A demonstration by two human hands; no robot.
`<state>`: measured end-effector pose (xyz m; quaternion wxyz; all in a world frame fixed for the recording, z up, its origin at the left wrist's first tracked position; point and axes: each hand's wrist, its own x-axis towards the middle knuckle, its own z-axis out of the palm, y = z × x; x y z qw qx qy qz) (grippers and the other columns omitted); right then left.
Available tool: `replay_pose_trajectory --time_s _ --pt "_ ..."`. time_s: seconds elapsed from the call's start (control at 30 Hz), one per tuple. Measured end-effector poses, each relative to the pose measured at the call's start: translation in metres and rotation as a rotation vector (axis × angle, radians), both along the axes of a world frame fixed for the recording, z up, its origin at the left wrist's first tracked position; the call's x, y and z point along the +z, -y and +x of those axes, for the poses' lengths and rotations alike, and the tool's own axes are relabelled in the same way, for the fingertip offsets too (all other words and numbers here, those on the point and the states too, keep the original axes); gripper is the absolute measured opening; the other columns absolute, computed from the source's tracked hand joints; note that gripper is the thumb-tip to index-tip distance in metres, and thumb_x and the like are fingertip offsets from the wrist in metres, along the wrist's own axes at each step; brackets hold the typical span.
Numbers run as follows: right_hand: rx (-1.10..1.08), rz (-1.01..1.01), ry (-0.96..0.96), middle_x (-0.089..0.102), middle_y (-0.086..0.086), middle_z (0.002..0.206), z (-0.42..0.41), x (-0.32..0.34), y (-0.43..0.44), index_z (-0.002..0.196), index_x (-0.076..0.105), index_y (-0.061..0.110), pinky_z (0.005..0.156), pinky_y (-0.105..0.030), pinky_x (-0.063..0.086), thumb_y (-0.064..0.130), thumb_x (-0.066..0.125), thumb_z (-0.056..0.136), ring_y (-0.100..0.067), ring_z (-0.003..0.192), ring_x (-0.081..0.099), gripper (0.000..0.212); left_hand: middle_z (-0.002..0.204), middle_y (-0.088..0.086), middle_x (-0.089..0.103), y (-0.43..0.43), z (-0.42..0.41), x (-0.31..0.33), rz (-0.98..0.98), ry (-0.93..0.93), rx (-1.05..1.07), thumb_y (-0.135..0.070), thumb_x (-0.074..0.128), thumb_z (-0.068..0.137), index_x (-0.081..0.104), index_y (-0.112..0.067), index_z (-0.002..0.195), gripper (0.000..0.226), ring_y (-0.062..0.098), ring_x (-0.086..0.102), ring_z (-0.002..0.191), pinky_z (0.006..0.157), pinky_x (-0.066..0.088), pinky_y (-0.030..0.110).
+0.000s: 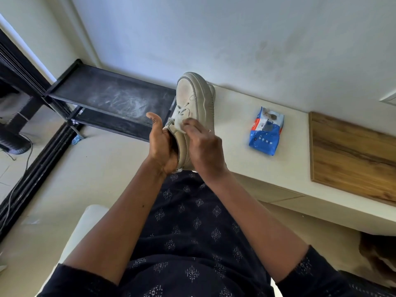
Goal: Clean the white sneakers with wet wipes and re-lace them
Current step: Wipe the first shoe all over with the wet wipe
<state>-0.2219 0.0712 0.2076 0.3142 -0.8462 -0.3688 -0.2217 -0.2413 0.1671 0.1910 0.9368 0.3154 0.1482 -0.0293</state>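
We saw a black rack [111,97] standing against the pale wall [214,28], its top shelf smeared with pale dust and scuffs. To its right ran a cream ledge [235,116], with a wooden board [353,155] lying flat at its right end. On the floor [85,168] at the left, a thin cable [29,151] trailed near a dark round base [12,142], and a small blue scrap [77,139] lay by the rack's foot. Lowest in view we noted a dark garment [192,232] with white motifs and a white seat [85,221].
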Motion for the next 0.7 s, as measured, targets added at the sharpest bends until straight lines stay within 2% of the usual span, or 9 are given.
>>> replay_pose_trajectory --time_s 0.07,0.13,0.2,0.3,0.37,0.43,0.5,0.6,0.7 --pt "0.066 0.022 0.015 0.071 -0.012 0.096 -0.009 -0.008 0.004 0.087 0.069 -0.004 0.067 -0.031 0.057 -0.006 0.060 0.080 -0.024 0.093 0.068 0.012 0.098 0.012 0.067 -0.003 0.002 0.000 -0.012 -0.007 0.029 -0.080 0.007 0.082 0.058 -0.004 0.114 0.097 0.024 0.065 0.094 0.094 0.050 0.034" --pt "0.127 -0.007 0.053 0.071 -0.014 0.099 -0.015 -0.017 0.010 0.088 0.070 -0.005 0.077 -0.031 0.056 -0.013 0.065 0.075 -0.025 0.097 0.068 0.016 0.091 0.012 0.068 -0.008 0.004 0.001 -0.013 -0.028 0.039 -0.080 0.008 0.082 0.060 -0.004 0.111 0.096 0.023 0.066 0.083 0.083 0.054 0.032" --pt "0.179 -0.037 0.082 0.070 -0.015 0.103 -0.015 -0.020 0.013 0.090 0.070 -0.006 0.079 -0.034 0.056 -0.014 0.062 0.076 -0.027 0.098 0.067 0.018 0.095 0.014 0.068 -0.013 0.004 0.003 -0.034 -0.041 0.022 -0.082 0.009 0.081 0.061 -0.004 0.112 0.099 0.025 0.067 0.084 0.081 0.056 0.033" --pt "0.193 -0.069 0.074 0.069 -0.016 0.105 -0.002 -0.013 0.009 0.092 0.070 -0.006 0.067 -0.040 0.059 -0.007 0.053 0.082 -0.028 0.097 0.067 0.020 0.100 0.013 0.066 -0.014 0.003 0.005 -0.113 0.011 -0.065 -0.085 0.011 0.077 0.055 -0.004 0.118 0.101 0.025 0.065 0.093 0.091 0.052 0.035" --pt "0.155 -0.086 0.050 0.070 -0.014 0.102 0.007 -0.004 0.001 0.092 0.070 -0.005 0.066 -0.040 0.059 -0.007 0.058 0.079 -0.027 0.096 0.068 0.018 0.106 0.012 0.064 -0.012 0.002 0.003 -0.170 0.047 -0.107 -0.086 0.013 0.074 0.055 -0.005 0.118 0.101 0.025 0.062 0.104 0.102 0.045 0.037" --pt "0.118 -0.086 0.022 0.070 -0.015 0.099 0.012 0.004 -0.008 0.090 0.071 -0.005 0.066 -0.039 0.059 -0.007 0.062 0.074 -0.027 0.096 0.068 0.018 0.112 0.011 0.064 -0.010 0.000 0.001 -0.203 0.053 -0.124 -0.086 0.015 0.073 0.061 -0.007 0.114 0.100 0.026 0.060 0.111 0.106 0.040 0.041" --pt "0.122 -0.096 0.006 0.071 -0.014 0.099 0.012 0.008 -0.012 0.089 0.071 -0.004 0.066 -0.039 0.059 -0.006 0.059 0.076 -0.028 0.097 0.067 0.017 0.113 0.011 0.064 -0.010 -0.001 0.000 -0.237 0.068 -0.144 -0.086 0.016 0.073 0.065 -0.008 0.111 0.100 0.026 0.060 0.112 0.104 0.041 0.040" --pt "0.173 -0.097 0.034 0.071 -0.014 0.101 0.007 0.008 -0.006 0.090 0.072 -0.004 0.071 -0.037 0.059 0.001 0.044 0.084 -0.026 0.099 0.067 0.029 0.107 0.012 0.065 -0.013 0.000 0.003 -0.270 0.126 -0.167 -0.085 0.018 0.074 0.062 -0.004 0.113 0.100 0.025 0.062 0.106 0.102 0.044 0.038" --pt "0.263 -0.113 0.106 0.070 -0.016 0.101 -0.006 0.001 0.006 0.089 0.071 -0.006 0.078 -0.036 0.058 0.002 0.034 0.096 -0.028 0.098 0.067 0.038 0.098 0.017 0.069 -0.016 0.002 0.005 -0.257 0.122 -0.145 -0.083 0.017 0.076 0.062 0.001 0.112 0.102 0.028 0.067 0.093 0.084 0.055 0.036"
